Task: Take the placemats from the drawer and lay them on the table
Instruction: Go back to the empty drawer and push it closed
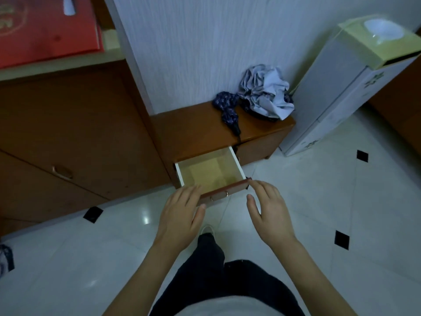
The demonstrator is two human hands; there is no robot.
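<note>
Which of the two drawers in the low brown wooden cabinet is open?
The left drawer, pulled out with its pale bare interior showing. The left hand touches its front; the right hand is at its corner. The right drawer, below the folded umbrellas, is closed.

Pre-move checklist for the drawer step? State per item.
1. Drawer pulled out: ok.
2. Placemats visible inside: not ok, only the bare bottom panel shows.
3. Left hand free: ok, fingers straight, lying over the front's left end.
4. Right hand free: ok, open, fingertips at the front's right end, holding nothing.
5. Drawer handle reachable: ok, uncovered between the hands.
6. Table to lay on: cannot tell, none recognisable in view.
</note>
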